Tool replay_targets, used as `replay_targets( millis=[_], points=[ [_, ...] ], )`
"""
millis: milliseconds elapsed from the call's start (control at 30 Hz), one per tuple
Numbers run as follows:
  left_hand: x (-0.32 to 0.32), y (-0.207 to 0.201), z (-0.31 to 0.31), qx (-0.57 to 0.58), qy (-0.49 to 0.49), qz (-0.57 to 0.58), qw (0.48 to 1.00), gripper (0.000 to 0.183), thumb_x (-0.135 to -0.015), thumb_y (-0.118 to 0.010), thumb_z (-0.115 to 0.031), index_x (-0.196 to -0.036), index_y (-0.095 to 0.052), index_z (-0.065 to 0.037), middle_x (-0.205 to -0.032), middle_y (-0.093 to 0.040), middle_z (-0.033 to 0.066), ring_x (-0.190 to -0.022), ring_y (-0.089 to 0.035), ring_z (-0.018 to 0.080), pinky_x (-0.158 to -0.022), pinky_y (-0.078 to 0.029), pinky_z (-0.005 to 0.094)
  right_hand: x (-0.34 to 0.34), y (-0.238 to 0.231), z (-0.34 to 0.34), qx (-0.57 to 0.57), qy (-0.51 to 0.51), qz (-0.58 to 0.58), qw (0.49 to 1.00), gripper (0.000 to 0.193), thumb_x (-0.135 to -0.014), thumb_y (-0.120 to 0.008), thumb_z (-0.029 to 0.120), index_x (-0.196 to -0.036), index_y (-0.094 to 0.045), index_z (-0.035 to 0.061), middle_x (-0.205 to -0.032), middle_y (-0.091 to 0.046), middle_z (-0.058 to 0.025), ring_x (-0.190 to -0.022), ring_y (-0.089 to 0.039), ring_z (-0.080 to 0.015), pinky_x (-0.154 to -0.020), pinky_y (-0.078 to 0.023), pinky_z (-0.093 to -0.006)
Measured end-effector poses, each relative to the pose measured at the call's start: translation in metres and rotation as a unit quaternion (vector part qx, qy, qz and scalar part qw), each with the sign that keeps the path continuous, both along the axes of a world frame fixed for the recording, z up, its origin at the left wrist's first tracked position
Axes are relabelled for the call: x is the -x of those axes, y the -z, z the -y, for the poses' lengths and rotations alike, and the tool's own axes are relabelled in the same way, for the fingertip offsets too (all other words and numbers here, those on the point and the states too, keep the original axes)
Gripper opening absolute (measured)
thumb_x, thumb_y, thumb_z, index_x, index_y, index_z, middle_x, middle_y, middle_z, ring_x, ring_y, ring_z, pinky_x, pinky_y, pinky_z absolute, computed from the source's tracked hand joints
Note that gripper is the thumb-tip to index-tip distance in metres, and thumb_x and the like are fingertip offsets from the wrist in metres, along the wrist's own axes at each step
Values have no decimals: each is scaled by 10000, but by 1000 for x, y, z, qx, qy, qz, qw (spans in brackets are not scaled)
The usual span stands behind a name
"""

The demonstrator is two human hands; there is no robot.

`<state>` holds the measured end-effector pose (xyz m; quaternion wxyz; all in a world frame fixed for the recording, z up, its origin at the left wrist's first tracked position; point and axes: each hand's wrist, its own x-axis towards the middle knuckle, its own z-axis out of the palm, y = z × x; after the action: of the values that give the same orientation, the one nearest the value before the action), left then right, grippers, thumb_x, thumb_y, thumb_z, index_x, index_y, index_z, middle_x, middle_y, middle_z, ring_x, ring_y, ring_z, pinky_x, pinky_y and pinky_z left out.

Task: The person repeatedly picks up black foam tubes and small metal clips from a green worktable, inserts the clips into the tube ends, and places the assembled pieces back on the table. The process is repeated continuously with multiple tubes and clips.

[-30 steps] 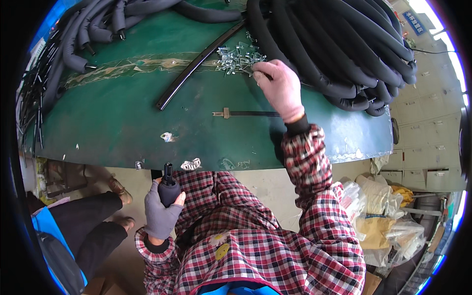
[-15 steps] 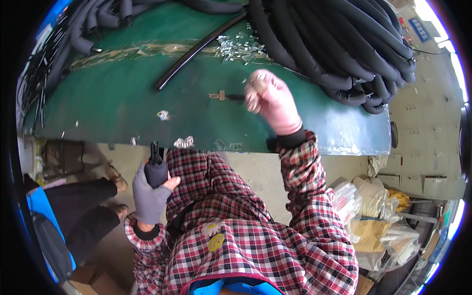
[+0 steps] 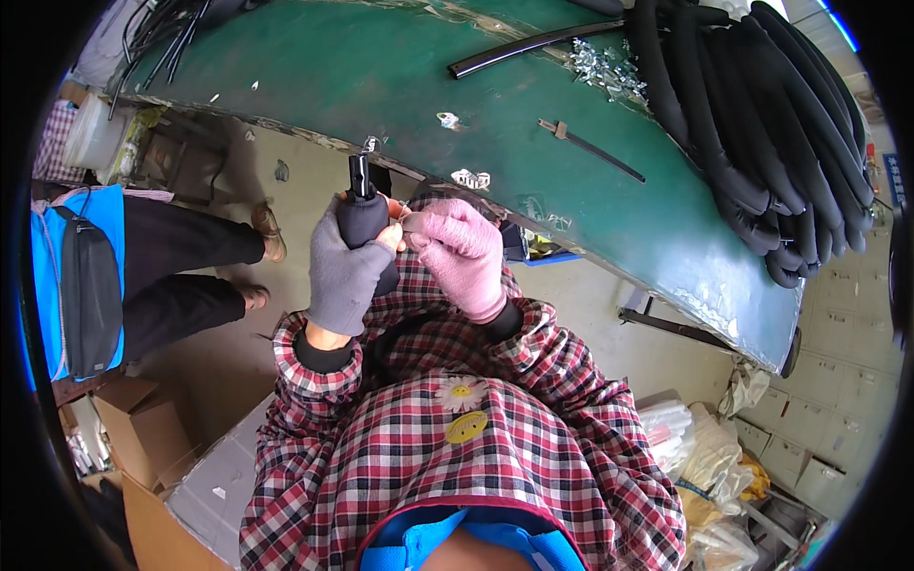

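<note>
My left hand (image 3: pixel 345 262), in a grey glove with bare fingertips, is wrapped round a black foam-covered tube (image 3: pixel 364 222). A shiny black end (image 3: pixel 359 177) sticks up out of the foam. Close beside the left thumb, my right hand (image 3: pixel 462 249), in a pink glove, is closed in a pinch at the tube's side. What its fingertips hold is too small to make out. On the green table (image 3: pixel 381 86) beyond lie a thin dark strip with a brownish end piece (image 3: pixel 598 152), a bare black tube (image 3: pixel 528 48) and a pile of small shiny metal pieces (image 3: pixel 609 71).
A large bundle of black foam tubes (image 3: pixel 733 124) covers the table's right side. Thin black strands (image 3: pixel 176 43) lie at the far left. Another person's legs (image 3: pixel 190 243) are at the left, above cardboard boxes (image 3: pixel 143 433). Plastic bags (image 3: pixel 719 457) lie at the lower right.
My right hand has come back from over the table to the tube in my left hand. That tube is raised closer to the table edge, and the view has turned.
</note>
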<state>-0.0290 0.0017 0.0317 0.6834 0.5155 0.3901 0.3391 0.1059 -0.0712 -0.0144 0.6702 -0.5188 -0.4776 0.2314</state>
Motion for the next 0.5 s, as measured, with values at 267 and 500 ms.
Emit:
replay_targets(
  millis=[267, 500],
  points=[
    [1, 17, -4, 10, -11, -8, 1000, 250, -848, -699, 31, -1080, -612, -1, -969, -701, 69, -814, -663, 122, -759, -552, 277, 4, -2, 3, 100, 83, 216, 968, 195, -750, -779, 70, -935, -733, 109, -834, -682, -64, -721, -675, -280, -624, -526, -358],
    [-9, 23, -4, -9, 30, -79, 996, 270, -819, -743, 27, -1044, -605, -30, -939, -696, 36, -839, -664, 114, -787, -563, 287, 0, 11, 0, 211, 63, 214, 952, 128, -796, -725, 121, -922, -716, 140, -781, -656, -55, -703, -667, -283, -602, -519, -375]
  ],
)
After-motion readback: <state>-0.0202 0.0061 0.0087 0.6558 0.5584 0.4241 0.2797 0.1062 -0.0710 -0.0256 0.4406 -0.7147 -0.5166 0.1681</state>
